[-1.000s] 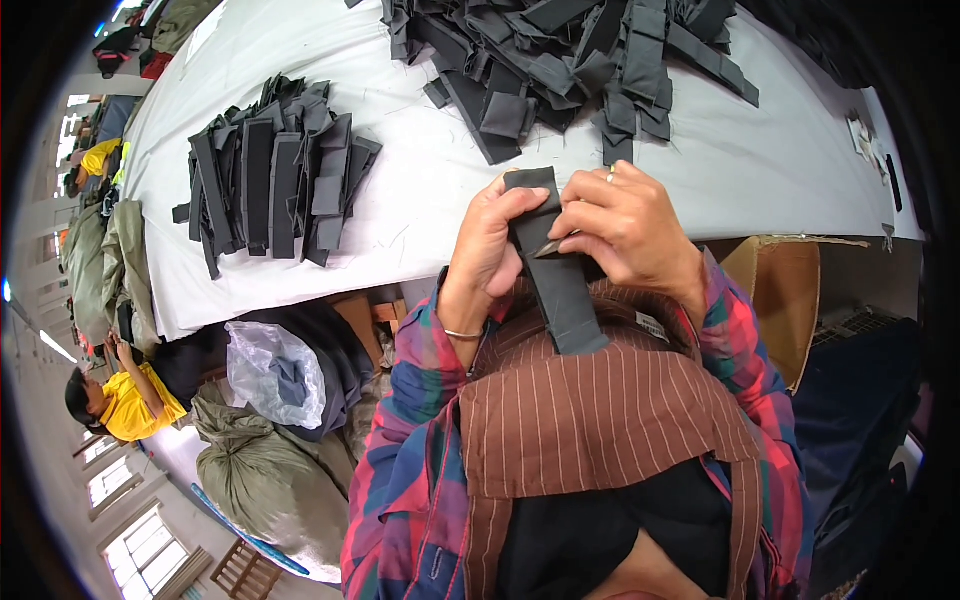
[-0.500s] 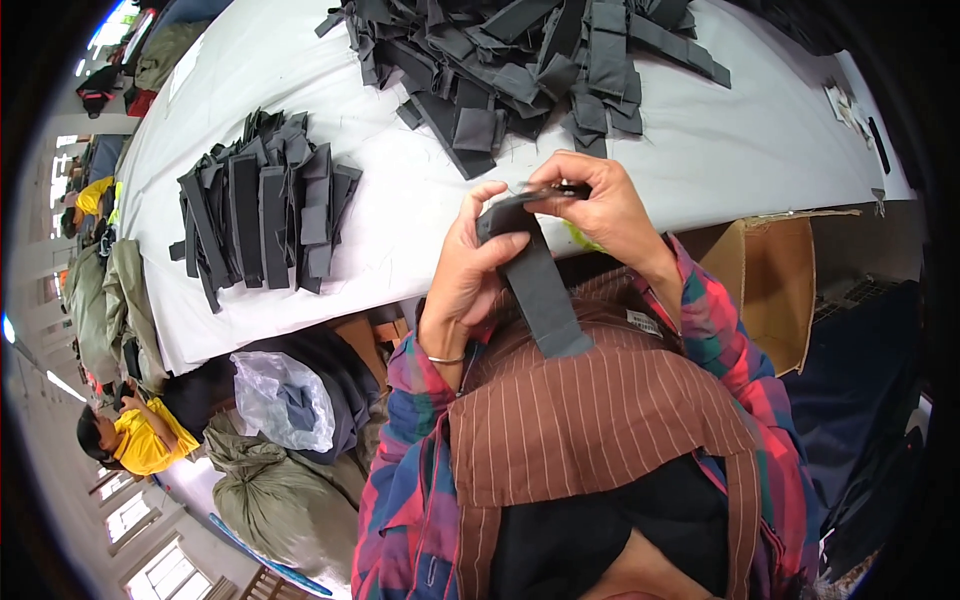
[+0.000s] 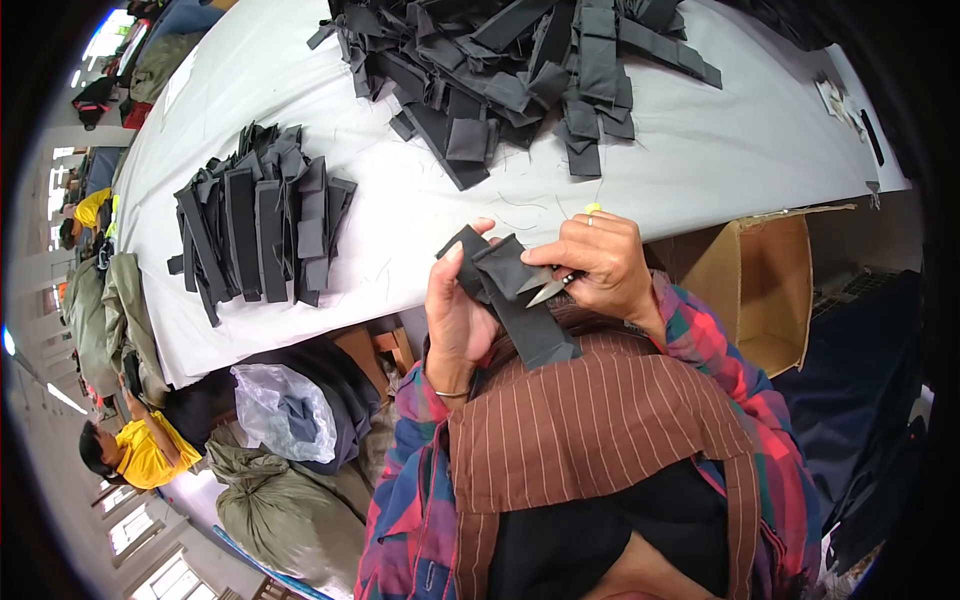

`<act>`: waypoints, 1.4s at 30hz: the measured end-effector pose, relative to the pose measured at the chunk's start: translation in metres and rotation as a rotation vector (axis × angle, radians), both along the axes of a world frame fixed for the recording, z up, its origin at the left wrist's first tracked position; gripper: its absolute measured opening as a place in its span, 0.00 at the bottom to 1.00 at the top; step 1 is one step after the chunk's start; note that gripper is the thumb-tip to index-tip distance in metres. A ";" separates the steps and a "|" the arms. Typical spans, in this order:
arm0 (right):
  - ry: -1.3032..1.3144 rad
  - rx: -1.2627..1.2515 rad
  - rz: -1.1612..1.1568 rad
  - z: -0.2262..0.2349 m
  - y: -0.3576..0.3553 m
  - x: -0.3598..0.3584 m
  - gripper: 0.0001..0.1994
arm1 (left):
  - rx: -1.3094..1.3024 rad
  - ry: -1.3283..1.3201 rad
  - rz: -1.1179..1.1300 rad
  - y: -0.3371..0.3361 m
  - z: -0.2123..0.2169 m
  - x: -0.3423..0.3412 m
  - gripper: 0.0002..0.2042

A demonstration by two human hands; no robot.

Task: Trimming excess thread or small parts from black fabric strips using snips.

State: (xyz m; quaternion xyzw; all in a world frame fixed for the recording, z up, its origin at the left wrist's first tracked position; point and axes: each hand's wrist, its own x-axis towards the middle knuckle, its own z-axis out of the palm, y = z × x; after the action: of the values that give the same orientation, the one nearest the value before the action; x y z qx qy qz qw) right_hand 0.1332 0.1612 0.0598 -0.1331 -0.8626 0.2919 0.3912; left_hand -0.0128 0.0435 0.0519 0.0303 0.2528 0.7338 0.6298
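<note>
My left hand (image 3: 460,315) is closed on a dark grey fabric strip (image 3: 535,325), pinching its upper part near the table's front edge. The strip hangs down over my brown striped apron (image 3: 600,420), and a folded flap shows at its top. In my right hand (image 3: 608,268) are small thread snips (image 3: 545,288), their pointed blades apart and lying beside the strip. The right thumb and fingertips also touch the edge of the flap. Part of the snips is hidden in the palm.
A large heap of dark fabric strips (image 3: 500,75) lies at the table's far side. A neater row of strips (image 3: 255,225) is on the left of the white-covered table (image 3: 390,240). An open cardboard box (image 3: 775,290) stands at right, a clear plastic bag (image 3: 285,410) at left.
Both hands have come lower, toward my body. The strip has been turned so that its flap faces up, and the snips' blades now show beside it.
</note>
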 end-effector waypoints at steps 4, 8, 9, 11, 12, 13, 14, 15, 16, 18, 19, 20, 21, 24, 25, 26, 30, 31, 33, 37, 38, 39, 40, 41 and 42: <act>-0.007 0.047 0.000 0.000 0.000 0.003 0.18 | -0.094 0.035 -0.020 -0.002 0.004 0.004 0.20; -0.097 0.034 0.003 0.003 -0.001 0.007 0.16 | -0.189 0.209 -0.022 -0.002 0.008 0.010 0.21; -0.148 0.007 0.010 0.003 -0.001 0.007 0.13 | -0.203 0.219 -0.010 -0.001 0.009 0.010 0.21; -0.163 -0.072 0.014 0.009 0.004 0.007 0.13 | -0.211 0.207 0.008 0.000 0.008 0.009 0.21; -0.180 -0.150 0.014 0.014 0.006 0.007 0.12 | -0.212 0.206 0.010 0.000 0.006 0.009 0.21; -0.130 -0.216 0.009 0.019 0.007 0.004 0.11 | -0.217 0.214 0.003 0.000 0.004 0.008 0.22; -0.131 -0.216 0.010 0.019 0.010 0.004 0.11 | -0.223 0.222 -0.004 0.000 0.003 0.008 0.23; -0.165 -0.140 -0.006 0.018 0.014 0.005 0.11 | -0.223 0.221 -0.002 0.000 0.002 0.007 0.23; -0.199 -0.065 -0.023 0.018 0.018 0.004 0.10 | -0.230 0.225 -0.016 0.000 0.002 0.007 0.23; -0.222 -0.014 -0.019 0.020 0.021 0.000 0.09 | -0.237 0.227 -0.031 0.001 0.001 0.008 0.23; -0.225 0.016 -0.009 0.021 0.022 -0.002 0.09 | -0.234 0.236 -0.044 0.002 0.001 0.008 0.23; -0.228 0.046 0.001 0.020 0.022 -0.004 0.09 | -0.232 0.245 -0.056 0.003 0.001 0.008 0.24; -0.228 0.045 0.003 0.019 0.022 -0.006 0.09 | -0.232 0.246 -0.055 0.005 0.002 0.009 0.24; -0.171 0.069 0.021 0.016 0.022 -0.011 0.08 | -0.228 0.240 -0.039 0.006 0.004 0.010 0.23; -0.163 0.086 0.022 0.016 0.023 -0.012 0.07 | -0.235 0.246 -0.058 0.005 0.002 0.009 0.23; -0.155 0.103 0.023 0.016 0.023 -0.012 0.06 | -0.242 0.251 -0.078 0.005 0.002 0.009 0.23; -0.174 0.129 0.006 0.015 0.023 -0.013 0.05 | -0.232 0.245 -0.051 0.007 0.005 0.010 0.23; -0.167 0.133 0.000 0.015 0.023 -0.013 0.06 | -0.235 0.252 -0.055 0.007 0.004 0.010 0.23; -0.161 0.136 -0.006 0.015 0.023 -0.012 0.06 | -0.241 0.258 -0.058 0.007 0.002 0.009 0.24; -0.134 0.033 -0.077 0.016 0.025 -0.004 0.06 | -0.217 0.230 -0.060 0.006 0.001 0.006 0.25; -0.148 0.015 -0.099 0.017 0.025 -0.001 0.07 | -0.195 0.199 -0.062 0.005 0.001 0.006 0.25; -0.149 0.014 -0.102 0.016 0.026 0.001 0.07 | -0.196 0.198 -0.064 0.006 0.001 0.005 0.25; -0.147 0.027 -0.096 0.015 0.026 0.002 0.08 | -0.184 0.169 -0.066 0.006 0.002 0.005 0.26; -0.144 0.041 -0.090 0.015 0.026 0.004 0.09 | -0.172 0.140 -0.068 0.006 0.002 0.005 0.26; -0.144 0.040 -0.091 0.014 0.026 0.005 0.09 | -0.173 0.140 -0.069 0.006 0.001 0.005 0.26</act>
State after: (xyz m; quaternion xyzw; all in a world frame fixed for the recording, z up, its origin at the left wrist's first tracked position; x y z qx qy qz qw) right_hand 0.1378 0.1870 0.0740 -0.1850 -0.8872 0.2461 0.3436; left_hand -0.0079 0.0497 0.0532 0.0359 0.3574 0.6831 0.6358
